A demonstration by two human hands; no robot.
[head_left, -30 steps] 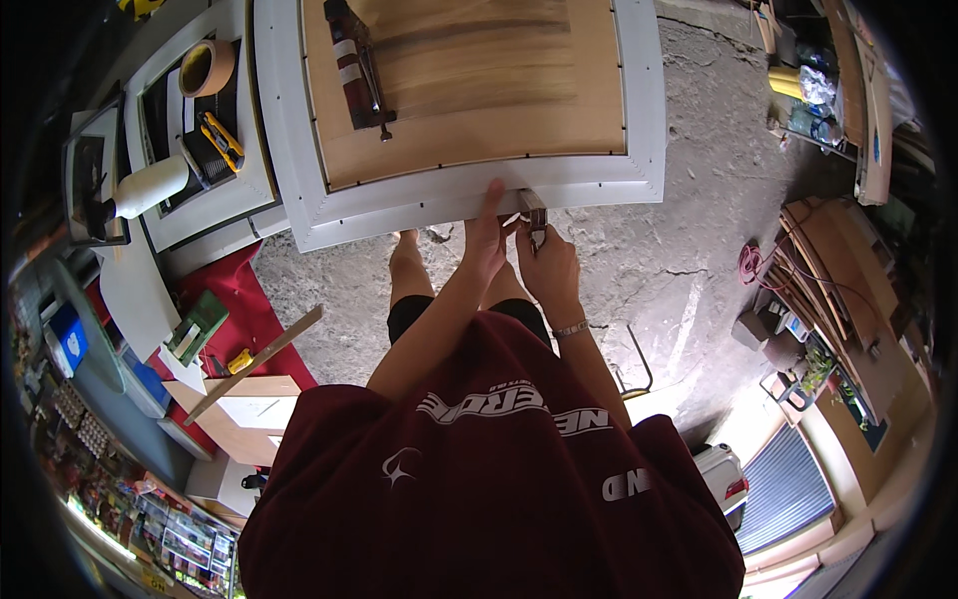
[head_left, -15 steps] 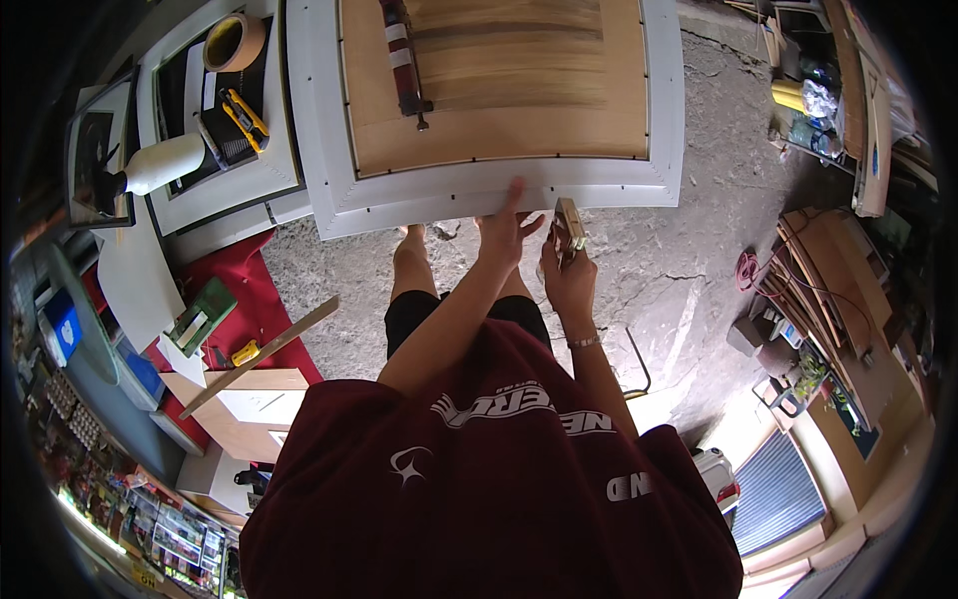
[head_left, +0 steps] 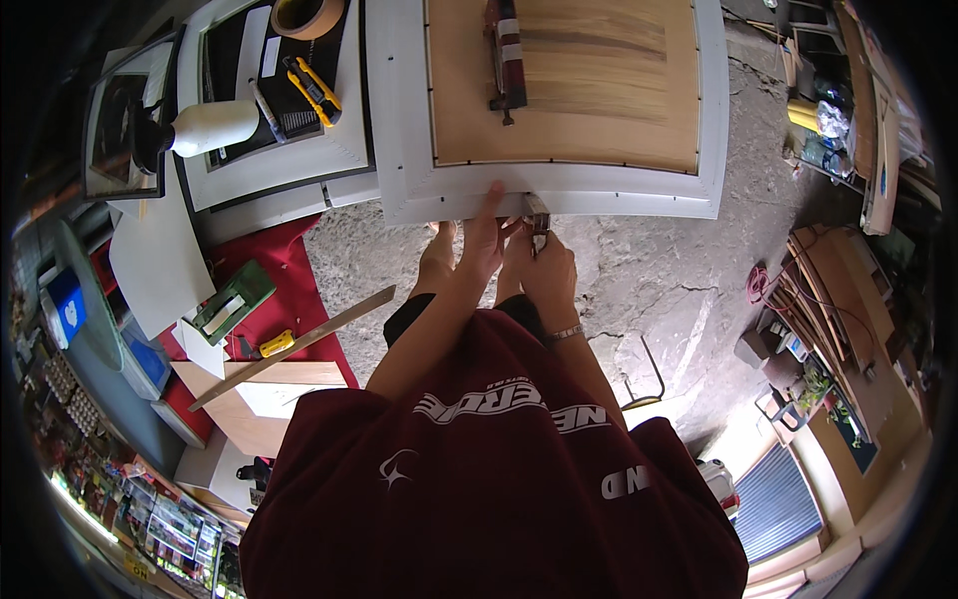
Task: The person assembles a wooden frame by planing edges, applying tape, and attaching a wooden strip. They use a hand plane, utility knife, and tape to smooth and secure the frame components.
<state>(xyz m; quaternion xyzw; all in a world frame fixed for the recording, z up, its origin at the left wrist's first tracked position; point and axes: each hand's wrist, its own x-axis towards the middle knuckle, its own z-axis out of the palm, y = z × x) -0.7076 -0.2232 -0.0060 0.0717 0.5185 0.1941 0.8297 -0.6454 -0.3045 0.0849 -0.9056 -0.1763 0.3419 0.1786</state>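
Observation:
A large white picture frame (head_left: 574,187) lies face down, with a wooden backing board (head_left: 599,95) set in it. My left hand (head_left: 481,245) presses its fingertips on the frame's near edge. Just to the right, my right hand (head_left: 551,272), with a band at the wrist, is closed on a small metal tool (head_left: 539,215) held against that same edge. A red-and-silver hand tool (head_left: 506,50) rests on the board farther up.
To the left lies a second white frame (head_left: 289,165) carrying a tape roll (head_left: 304,15), a yellow utility knife (head_left: 314,90) and a white bottle (head_left: 210,128). Below it are a red cloth (head_left: 289,260), a green tool (head_left: 235,302), a long wooden strip (head_left: 294,344) and boxes. Cracked concrete floor (head_left: 649,280) is underfoot, with clutter along the right.
The view has shifted, so both frames sit farther right and higher in the picture. Both hands stay at the frame's near edge, with the right hand's tool now against it.

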